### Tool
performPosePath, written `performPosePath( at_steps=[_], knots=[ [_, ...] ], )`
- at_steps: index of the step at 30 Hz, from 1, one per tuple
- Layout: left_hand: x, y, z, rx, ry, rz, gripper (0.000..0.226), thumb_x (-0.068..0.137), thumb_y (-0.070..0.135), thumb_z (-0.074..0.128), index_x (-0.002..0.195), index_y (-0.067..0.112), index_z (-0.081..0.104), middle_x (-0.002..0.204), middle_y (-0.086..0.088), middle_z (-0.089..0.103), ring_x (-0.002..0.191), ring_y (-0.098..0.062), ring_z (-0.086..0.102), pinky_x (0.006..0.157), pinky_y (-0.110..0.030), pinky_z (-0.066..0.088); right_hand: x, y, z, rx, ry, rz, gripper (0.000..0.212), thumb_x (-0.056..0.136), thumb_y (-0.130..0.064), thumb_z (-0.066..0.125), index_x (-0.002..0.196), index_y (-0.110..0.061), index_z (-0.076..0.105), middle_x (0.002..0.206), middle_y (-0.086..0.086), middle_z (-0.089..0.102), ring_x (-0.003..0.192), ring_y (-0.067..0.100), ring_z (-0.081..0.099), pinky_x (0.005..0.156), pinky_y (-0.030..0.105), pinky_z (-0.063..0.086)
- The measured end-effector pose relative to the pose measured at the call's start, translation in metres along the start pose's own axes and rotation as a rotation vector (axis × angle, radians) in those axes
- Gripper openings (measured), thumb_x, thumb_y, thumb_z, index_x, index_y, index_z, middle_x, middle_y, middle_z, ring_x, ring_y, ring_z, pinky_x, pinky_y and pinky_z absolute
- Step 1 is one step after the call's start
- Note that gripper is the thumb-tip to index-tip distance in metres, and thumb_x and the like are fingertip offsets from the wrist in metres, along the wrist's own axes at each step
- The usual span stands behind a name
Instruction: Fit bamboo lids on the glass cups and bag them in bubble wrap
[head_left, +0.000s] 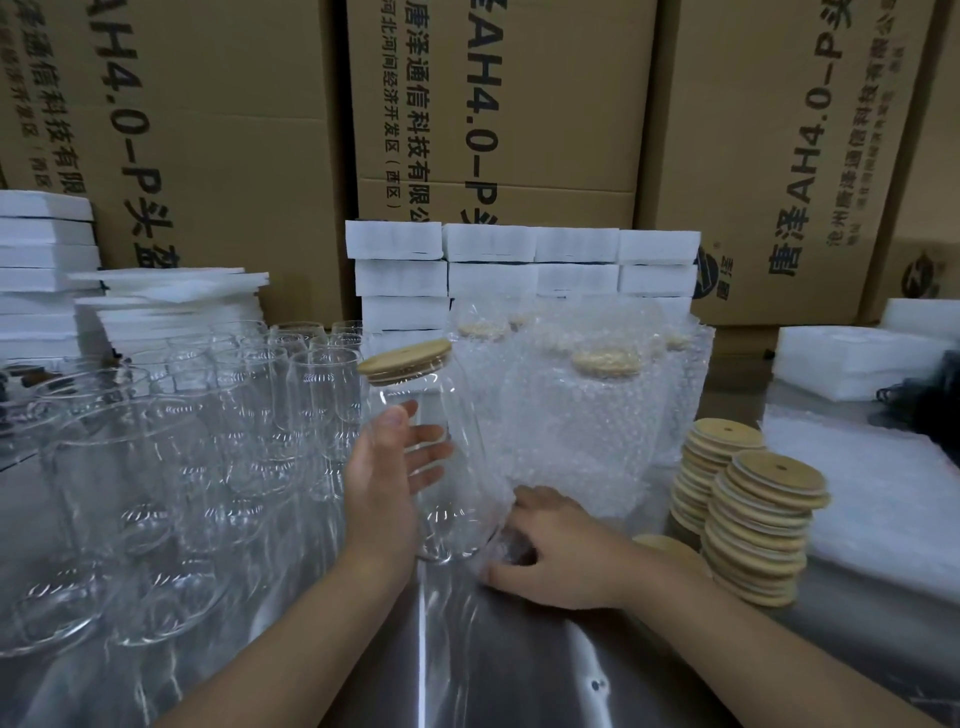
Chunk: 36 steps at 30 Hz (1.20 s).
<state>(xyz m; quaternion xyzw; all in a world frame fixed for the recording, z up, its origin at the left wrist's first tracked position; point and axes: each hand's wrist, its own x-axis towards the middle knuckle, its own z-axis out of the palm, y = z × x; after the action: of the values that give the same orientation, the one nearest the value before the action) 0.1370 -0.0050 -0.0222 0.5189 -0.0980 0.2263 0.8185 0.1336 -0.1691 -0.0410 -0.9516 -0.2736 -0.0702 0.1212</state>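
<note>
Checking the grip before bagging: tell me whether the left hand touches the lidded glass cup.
Touching. Head view: left hand wraps the lidded glass cup, thumb in front, fingers behind the glass.

light: dim, even | glare: streaks on steel table | edges: barrel-bent | corners: soft, dark
</note>
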Motion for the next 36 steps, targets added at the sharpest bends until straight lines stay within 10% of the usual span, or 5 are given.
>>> performPosePath(
  at_steps=[12,20,26,29,36],
  knots=[
    [-0.005,0.007,0.004,-0.071,-0.029,-0.022,0.059,0.071,0.062,0.042,0.104,0.017,0.061,0.087,-0.008,0.068,0.068,-0.011,0.070,0.062,-0.025,0.055,0.003,-0.009,-0.010,0.682,0.598,0.385,0.033,0.092,-0.015,0.049,0.065,-0.017,0.070,0.062,-0.009,0.064,0.065,0.006,0.058,0.061,0.021,0.044],
    [-0.007,0.007,0.006,-0.058,-0.056,-0.012,0.083,0.051,0.075,0.047,0.108,0.017,0.061,0.086,-0.006,0.069,0.074,-0.017,0.071,0.064,-0.025,0.055,-0.013,-0.017,-0.036,0.459,1.256,-0.165,0.014,0.087,-0.013,0.045,0.092,-0.017,0.057,0.085,-0.009,0.052,0.076,0.003,0.049,0.071,0.014,0.041],
    [-0.007,0.007,0.006,-0.066,-0.052,-0.005,0.081,0.052,0.074,0.047,0.107,0.016,0.061,0.085,-0.006,0.070,0.072,-0.015,0.071,0.063,-0.025,0.054,-0.009,-0.014,-0.024,0.190,0.824,-0.006,0.047,0.080,0.009,0.046,0.114,-0.023,0.052,0.090,-0.012,0.054,0.070,0.001,0.047,0.065,0.018,0.040],
    [-0.007,0.006,0.005,-0.072,-0.070,0.000,0.078,0.053,0.074,0.047,0.105,0.017,0.061,0.080,-0.002,0.071,0.071,-0.014,0.070,0.062,-0.024,0.054,-0.006,-0.009,-0.017,0.315,0.656,0.109,0.037,0.087,-0.002,0.052,0.086,-0.035,0.035,0.084,-0.009,0.057,0.066,0.010,0.053,0.060,0.033,0.046],
    [-0.009,0.005,0.005,-0.184,-0.145,-0.076,0.067,0.072,0.068,0.035,0.103,0.014,0.062,0.080,-0.008,0.072,0.076,-0.023,0.070,0.066,-0.033,0.056,-0.004,-0.007,-0.009,0.152,0.471,0.047,0.038,0.084,0.010,0.048,0.108,-0.011,0.070,0.104,0.002,0.062,0.099,0.016,0.057,0.086,0.019,0.040]
  ],
)
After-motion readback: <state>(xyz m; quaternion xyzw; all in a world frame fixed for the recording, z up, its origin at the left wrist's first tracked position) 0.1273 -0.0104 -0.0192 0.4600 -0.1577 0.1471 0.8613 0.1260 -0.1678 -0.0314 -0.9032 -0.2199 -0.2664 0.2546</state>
